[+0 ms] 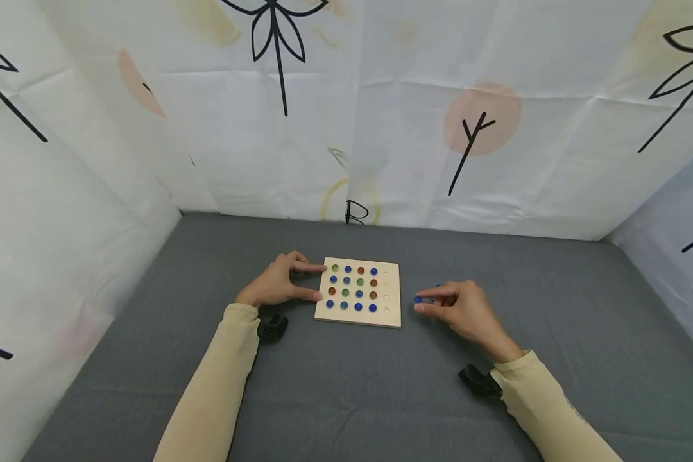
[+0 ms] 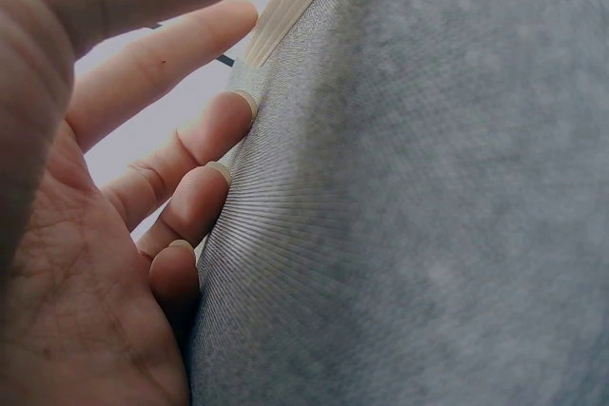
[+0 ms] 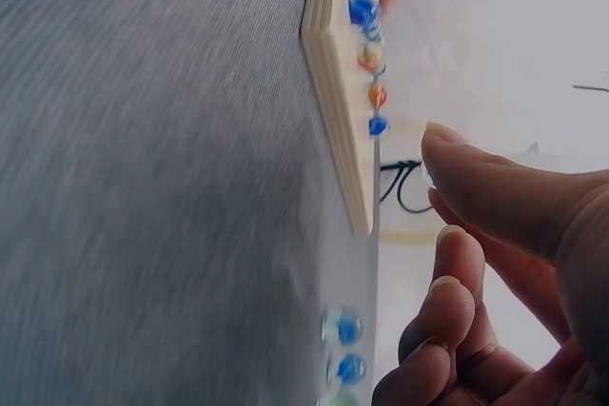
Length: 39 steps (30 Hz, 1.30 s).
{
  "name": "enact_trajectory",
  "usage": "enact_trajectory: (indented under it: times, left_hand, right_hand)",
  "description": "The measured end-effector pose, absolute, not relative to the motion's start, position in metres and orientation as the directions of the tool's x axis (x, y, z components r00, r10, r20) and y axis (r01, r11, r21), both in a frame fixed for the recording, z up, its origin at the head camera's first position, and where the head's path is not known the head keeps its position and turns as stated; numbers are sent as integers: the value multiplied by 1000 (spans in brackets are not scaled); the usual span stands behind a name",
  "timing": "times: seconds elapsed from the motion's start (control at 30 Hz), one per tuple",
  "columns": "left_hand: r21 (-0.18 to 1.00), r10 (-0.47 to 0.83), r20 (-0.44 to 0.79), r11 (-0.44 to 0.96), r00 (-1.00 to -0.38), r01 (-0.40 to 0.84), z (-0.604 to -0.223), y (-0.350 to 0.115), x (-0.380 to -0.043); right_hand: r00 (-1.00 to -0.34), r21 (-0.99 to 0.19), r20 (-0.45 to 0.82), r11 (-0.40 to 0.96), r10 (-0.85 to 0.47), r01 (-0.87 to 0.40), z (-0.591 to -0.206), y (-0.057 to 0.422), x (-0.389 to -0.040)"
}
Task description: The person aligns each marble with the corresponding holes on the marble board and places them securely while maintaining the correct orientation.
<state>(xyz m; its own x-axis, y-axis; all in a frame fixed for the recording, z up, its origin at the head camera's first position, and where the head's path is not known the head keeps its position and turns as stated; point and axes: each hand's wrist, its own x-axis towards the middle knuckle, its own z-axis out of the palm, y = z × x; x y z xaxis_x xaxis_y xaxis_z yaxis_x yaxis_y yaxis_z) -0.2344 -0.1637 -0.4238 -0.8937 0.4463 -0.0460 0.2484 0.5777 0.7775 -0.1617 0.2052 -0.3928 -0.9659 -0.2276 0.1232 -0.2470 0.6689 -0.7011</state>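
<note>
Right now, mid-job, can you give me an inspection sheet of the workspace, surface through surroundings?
Surface: grey cloth, faintly creased in front of the board.
Job's things: wooden board lying flat; four columns of blue, green and orange-brown marbles seated, the rightmost column's hollows unfilled; loose marbles on the cloth near the right hand, full count hidden.
Clutter: nothing seen.
Left hand: thumb and index finger at the board's left edge.
Right hand: pinches a blue marble, right of the board.
Cables: nothing seen.
Surroundings: pale hanging fabric printed with black plant drawings.
</note>
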Motion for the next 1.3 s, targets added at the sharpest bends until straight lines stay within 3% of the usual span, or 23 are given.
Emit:
enact_trajectory:
  times: [0.67, 1.3]
  left_hand:
    - [768, 438, -44, 590, -898, 250, -424, -163, -235]
    - [767, 433, -49, 594, -900, 244, -423, -162, -234]
  right_hand:
    - [-969, -774, 77, 599, -236, -207, -392, 168, -187]
    - [-979, -714, 13, 683, -204, -152, -392, 164, -224]
